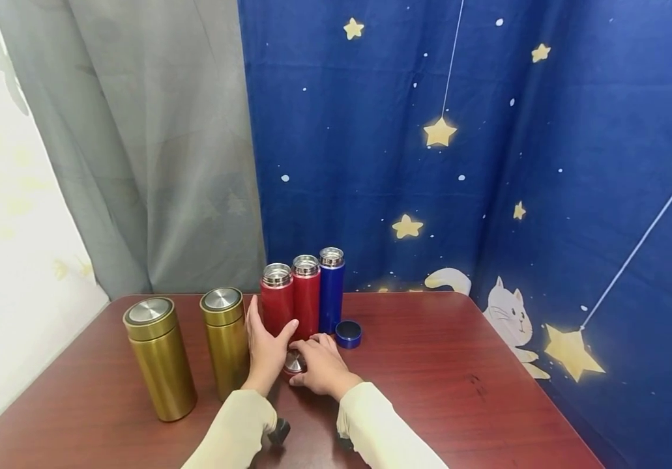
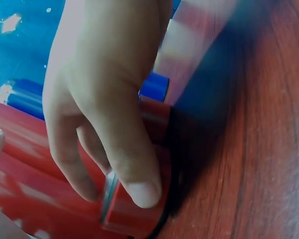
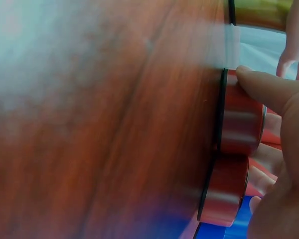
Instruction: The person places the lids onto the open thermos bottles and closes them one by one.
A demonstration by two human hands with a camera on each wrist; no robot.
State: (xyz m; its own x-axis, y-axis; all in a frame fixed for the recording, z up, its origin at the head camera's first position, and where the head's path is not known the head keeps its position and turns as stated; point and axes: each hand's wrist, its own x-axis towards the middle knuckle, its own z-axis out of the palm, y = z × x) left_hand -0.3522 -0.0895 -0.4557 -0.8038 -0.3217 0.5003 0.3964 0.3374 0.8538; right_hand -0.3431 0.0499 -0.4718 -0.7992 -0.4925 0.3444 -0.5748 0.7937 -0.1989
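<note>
Two lidless red thermos bottles (image 1: 276,306) and a lidless blue one (image 1: 331,296) stand upright in a row, steel mouths showing. My left hand (image 1: 266,352) is at the left side of the nearer red bottle, fingers straight and thumb spread across its front. In front of the bottles, my right hand (image 1: 325,368) pinches a red lid (image 3: 241,119) with a steel top, thumb on its near side and fingers behind. A second red lid (image 3: 223,191) sits beside it on the table, under the right fingers. The blue lid (image 1: 349,334) lies just right of that hand.
Two gold thermos bottles (image 1: 162,371) with their lids on stand to the left, one close beside my left hand. The reddish wooden table (image 1: 429,384) reaches back to grey and blue star-patterned curtains (image 1: 371,150).
</note>
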